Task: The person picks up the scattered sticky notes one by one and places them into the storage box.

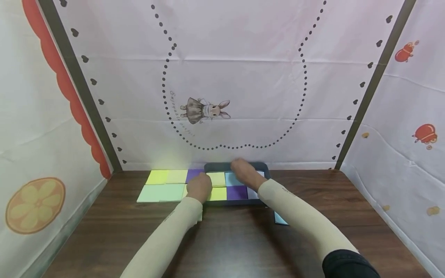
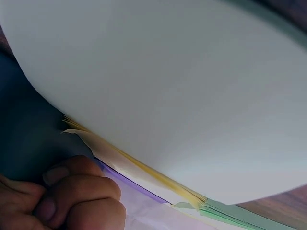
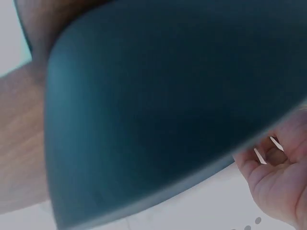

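Observation:
A dark blue-grey tray (image 1: 236, 166) stands at the back middle of the wooden table and holds yellow, blue and purple sticky-note pads (image 1: 237, 192). My left hand (image 1: 199, 187) sits at the tray's left rim. In the left wrist view its fingers (image 2: 79, 199) are curled beside the edges of stacked yellow, purple and green pads (image 2: 158, 179). What they pinch is hidden. My right hand (image 1: 243, 171) reaches over the tray's far side and is blurred. In the right wrist view its palm (image 3: 276, 177) lies relaxed behind the tray's dark rim (image 3: 158, 110).
More pads (image 1: 163, 185) in yellow-green, pale yellow, purple and light green lie in two rows on the table, left of the tray. A light blue pad (image 1: 279, 219) peeks out under my right forearm. Printed cloth walls enclose the table (image 1: 222, 247) on three sides.

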{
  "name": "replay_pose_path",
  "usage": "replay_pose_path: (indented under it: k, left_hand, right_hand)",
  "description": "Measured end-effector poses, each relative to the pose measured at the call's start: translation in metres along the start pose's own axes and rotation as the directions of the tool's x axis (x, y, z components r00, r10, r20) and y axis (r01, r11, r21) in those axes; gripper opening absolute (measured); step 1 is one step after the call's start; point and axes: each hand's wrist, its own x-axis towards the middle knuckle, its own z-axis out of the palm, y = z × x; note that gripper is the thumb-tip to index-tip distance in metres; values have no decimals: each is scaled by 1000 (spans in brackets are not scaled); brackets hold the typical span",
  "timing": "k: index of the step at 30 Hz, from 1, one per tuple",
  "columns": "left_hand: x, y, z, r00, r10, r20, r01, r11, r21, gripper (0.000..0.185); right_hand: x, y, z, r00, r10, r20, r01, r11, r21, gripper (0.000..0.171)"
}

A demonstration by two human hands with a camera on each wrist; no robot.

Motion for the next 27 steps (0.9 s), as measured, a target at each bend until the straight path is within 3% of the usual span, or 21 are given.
replay_pose_path:
  k: [6,13,27]
  left_hand:
    - [-1,1,3,1000,2,7,-2,1000,5,39]
    - [-3,3,-2,999,-16,31,16,1000,-1,39]
    - [-1,0,-3,999,-11,36,11,1000,-15,41]
  right_hand:
    - [-20,-8,-15,999,-38,3,38,997,-62,27]
    - [-61,-28,-51,1000,17,14,-16,999,-47,32]
    - [-93,-18,-72,999,-9,-32,7,997,-78,32]
